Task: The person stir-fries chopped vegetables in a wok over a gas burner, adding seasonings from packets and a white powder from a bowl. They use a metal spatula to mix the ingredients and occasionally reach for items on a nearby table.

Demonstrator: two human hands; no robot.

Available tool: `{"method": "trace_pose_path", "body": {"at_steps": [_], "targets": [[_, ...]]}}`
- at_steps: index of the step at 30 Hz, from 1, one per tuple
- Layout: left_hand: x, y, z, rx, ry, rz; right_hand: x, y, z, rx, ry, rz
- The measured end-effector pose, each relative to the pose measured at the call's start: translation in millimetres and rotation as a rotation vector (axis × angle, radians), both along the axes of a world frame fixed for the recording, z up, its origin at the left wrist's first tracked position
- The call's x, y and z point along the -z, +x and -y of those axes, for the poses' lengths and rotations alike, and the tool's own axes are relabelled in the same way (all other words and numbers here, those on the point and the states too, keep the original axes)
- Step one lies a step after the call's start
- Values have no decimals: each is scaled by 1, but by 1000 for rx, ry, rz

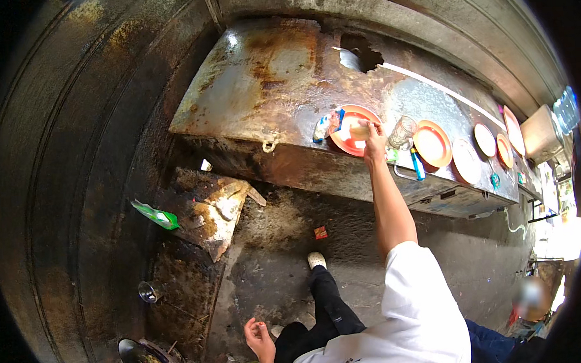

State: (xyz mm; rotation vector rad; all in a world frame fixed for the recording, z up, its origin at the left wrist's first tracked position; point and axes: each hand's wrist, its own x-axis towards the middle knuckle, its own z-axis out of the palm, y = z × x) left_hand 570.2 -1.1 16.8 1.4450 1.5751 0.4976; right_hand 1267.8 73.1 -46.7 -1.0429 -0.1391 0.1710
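Note:
My right hand (374, 138) reaches over an orange-rimmed plate (343, 139) on the stained counter, its fingers pinching a small, flat, tan thing (359, 133) whose kind I cannot tell. A blue-and-white plastic packet (323, 127) lies against the plate's left edge. Just right of the hand is a clear glass jar or mug (403, 132), beside a second orange-rimmed plate (433, 143). A blue tube or bottle (417, 164) lies at the counter's front edge. Low in the view, my left hand (260, 337) hangs with loosely curled fingers, holding nothing.
More plates (466, 161) line the counter (287, 104) to the right; a ragged hole pierces its back. Lower left are a green packet (158, 216), a glass (148, 291) and a wok with food (139, 359). A red wrapper (320, 232) lies on the floor. Another person (492, 340) is at lower right.

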Motion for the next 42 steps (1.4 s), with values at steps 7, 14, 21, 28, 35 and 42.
{"method": "trace_pose_path", "body": {"at_steps": [7, 14, 21, 28, 35, 42], "targets": [[-6, 10, -23, -88, -96, 110, 26, -16, 12, 233, -599, 104], [-5, -59, -5, -153, -82, 228, -31, -120, 48, 550, -941, 186], [1, -227, 58, -239, -136, 428, -35, -479, 57, -276, -700, 141], [3, -426, 136, -601, -134, 396, -28, -963, 31, -1827, -797, 800], [25, -479, 184, -953, -29, 634, -54, -1206, 29, -2038, -1295, -139], [19, -529, 187, -1124, -122, 692, -3, -1285, 30, -1777, -1107, -324]]}}
